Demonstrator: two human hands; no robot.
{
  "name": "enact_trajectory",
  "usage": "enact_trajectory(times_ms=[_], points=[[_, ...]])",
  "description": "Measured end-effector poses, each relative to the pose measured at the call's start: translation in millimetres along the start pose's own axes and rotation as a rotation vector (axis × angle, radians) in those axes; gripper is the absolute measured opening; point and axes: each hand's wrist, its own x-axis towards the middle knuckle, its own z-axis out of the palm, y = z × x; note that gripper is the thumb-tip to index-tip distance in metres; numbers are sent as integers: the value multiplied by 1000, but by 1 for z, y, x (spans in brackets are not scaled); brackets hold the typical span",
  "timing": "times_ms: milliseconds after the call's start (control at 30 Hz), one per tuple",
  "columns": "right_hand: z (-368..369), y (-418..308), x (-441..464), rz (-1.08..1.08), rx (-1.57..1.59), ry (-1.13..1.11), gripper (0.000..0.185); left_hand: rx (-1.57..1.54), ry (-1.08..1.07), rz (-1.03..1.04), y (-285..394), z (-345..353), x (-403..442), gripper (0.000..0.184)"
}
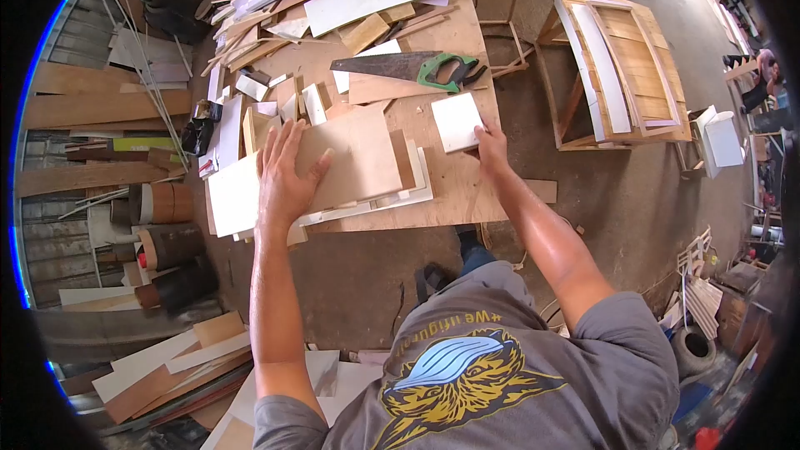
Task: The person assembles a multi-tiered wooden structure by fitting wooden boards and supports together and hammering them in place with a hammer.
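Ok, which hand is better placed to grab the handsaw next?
Probably the right hand: nearer the green handle, though holding the white square board. The left hand, at the tan board, is farther.

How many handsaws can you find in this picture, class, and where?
1. The green-handled handsaw lies on the workbench, just beyond the white square piece in the right hand. Others may be hidden under the wood pile.

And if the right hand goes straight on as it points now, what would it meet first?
Past the white block it holds, the right hand probably meets the green handle of the saw; height is unclear.
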Motion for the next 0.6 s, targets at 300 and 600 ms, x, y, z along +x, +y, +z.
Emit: enact_trajectory(times_ms=[300,600], points=[[-14,78,66,-312,-482,-44,42,-74,-20,69,29,0,23,70],[23,36,34,-323,-735,-399,34,-113,-13,84,20,6,35,79]])
